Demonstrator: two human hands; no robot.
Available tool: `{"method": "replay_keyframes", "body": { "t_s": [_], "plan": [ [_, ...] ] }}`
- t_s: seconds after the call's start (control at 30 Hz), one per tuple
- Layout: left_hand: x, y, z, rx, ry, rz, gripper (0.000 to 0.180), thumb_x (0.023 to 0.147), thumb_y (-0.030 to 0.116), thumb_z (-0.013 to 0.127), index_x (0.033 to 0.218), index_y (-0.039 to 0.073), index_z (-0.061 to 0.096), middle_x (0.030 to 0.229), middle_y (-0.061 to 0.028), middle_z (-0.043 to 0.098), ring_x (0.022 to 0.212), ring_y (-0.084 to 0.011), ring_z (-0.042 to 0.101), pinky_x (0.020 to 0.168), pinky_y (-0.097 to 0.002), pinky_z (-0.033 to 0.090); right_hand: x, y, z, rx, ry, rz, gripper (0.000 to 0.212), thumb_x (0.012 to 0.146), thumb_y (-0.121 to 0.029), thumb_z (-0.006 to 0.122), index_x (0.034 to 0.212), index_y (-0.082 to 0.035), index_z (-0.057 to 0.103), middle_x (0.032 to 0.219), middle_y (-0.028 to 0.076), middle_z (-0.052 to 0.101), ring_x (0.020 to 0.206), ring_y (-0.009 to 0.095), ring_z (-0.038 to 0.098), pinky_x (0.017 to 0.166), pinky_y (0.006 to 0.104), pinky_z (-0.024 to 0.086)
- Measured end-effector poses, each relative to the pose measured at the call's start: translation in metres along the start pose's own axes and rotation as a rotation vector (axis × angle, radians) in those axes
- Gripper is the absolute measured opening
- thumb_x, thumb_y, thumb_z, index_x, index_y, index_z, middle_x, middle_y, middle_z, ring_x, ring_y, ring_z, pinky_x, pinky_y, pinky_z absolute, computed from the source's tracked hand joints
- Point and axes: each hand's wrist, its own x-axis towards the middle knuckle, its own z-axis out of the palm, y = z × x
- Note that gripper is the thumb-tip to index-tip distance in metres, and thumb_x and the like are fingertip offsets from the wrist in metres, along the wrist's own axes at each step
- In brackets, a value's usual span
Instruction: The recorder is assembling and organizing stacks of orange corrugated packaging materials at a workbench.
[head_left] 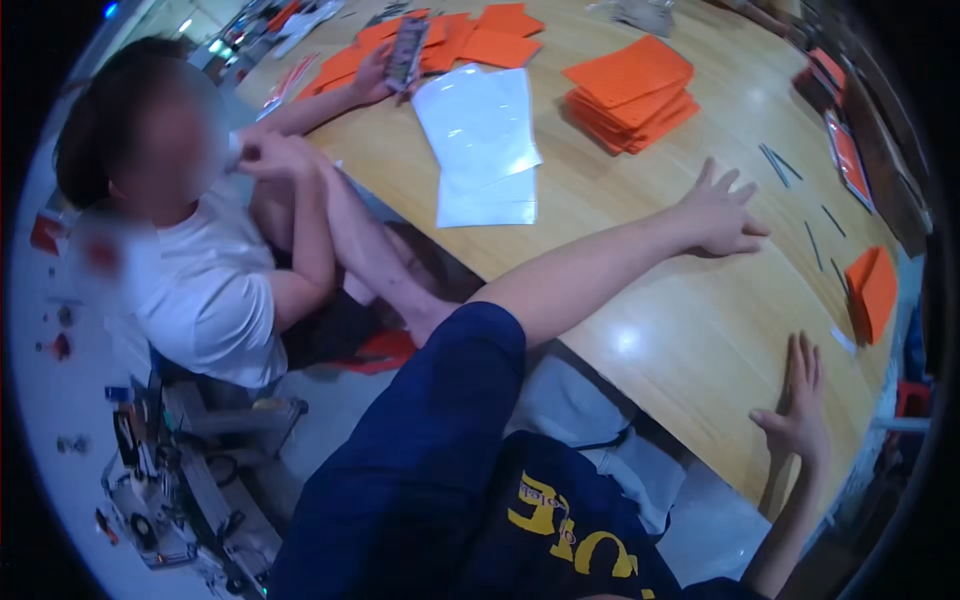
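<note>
My left hand (716,215) rests on the wooden table (640,280) with its fingers spread and nothing in them. Beyond it lies a stack of orange textured sheets (632,95), apart from the fingers. Thin dark strips (778,166) lie to its right. My right hand (797,400) is near the table's right side, fingers stretched out, holding nothing. Past its fingertips are a folded orange piece (872,293) and a small white slip (843,340). More dark strips (813,245) lie between the two hands.
White glossy sheets (485,150) lie left of the stack, with more orange sheets (490,45) behind. A seated co-worker (210,290) at the left holds a phone-like object (405,55). Cardboard (880,150) edges the right side. Machinery (170,500) stands at the lower left.
</note>
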Motion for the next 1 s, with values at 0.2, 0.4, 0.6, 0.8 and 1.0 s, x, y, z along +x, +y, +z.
{"method": "replay_keyframes", "body": {
  "t_s": [0.2,0.4,0.6,0.8,1.0],
  "plan": [
    [0.009,0.01,0.011,0.018,0.091,0.059,0.05,0.097,0.061,0.043,0.136,0.039,0.065,0.154,-0.0177,0.045,0.143,-0.0434,0.035,0.117,-0.0725,0.012,-0.005,0.002,-0.031,0.142,-0.039,-0.002,0.147,0.038,-0.049,0.094,0.161,-0.006,0.025,0.163,0.019,0.029,0.148,0.043,0.025,0.121,0.0547,0.025],
    [0.01,0.013,0.0,0.053,0.099,0.085,0.051,0.096,0.059,0.046,0.134,0.033,0.067,0.143,-0.0139,0.056,0.13,-0.0402,0.047,0.11,-0.059,0.031,0.031,0.021,-0.045,0.172,0.476,0.195,0.08,0.075,0.011,0.069,0.15,-0.01,0.049,0.126,0.011,0.062,0.108,0.027,0.06,0.099,0.0358,0.049],
    [0.002,-0.008,-0.006,0.096,0.119,0.013,0.048,0.097,0.054,0.05,0.136,0.029,0.067,0.153,-0.0136,0.05,0.138,-0.04,0.041,0.114,-0.0504,0.027,0.094,0.049,-0.117,0.169,0.75,0.314,0.063,0.093,-0.037,0.073,0.144,-0.008,0.05,0.105,0.01,0.069,0.088,0.023,0.066,0.076,0.0337,0.052],
    [0.013,0.018,0.006,0.02,0.082,0.051,0.05,0.098,0.054,0.05,0.137,0.027,0.066,0.154,-0.0138,0.048,0.142,-0.0405,0.037,0.116,-0.0536,0.024,0.13,0.203,-0.102,-0.22,0.724,0.865,0.107,0.075,-0.073,0.07,0.152,-0.006,0.039,0.143,0.024,0.05,0.125,0.044,0.051,0.102,0.0524,0.044],
    [0.007,0.02,-0.007,0.113,0.118,0.059,0.047,0.098,0.05,0.054,0.135,0.025,0.067,0.151,-0.015,0.051,0.134,-0.0385,0.045,0.111,-0.0473,0.032,0.138,0.244,-0.08,0.207,0.721,0.885,0.085,0.08,-0.049,0.073,0.144,-0.001,0.046,0.13,0.024,0.06,0.112,0.038,0.063,0.095,0.0444,0.052]
  ]
}}
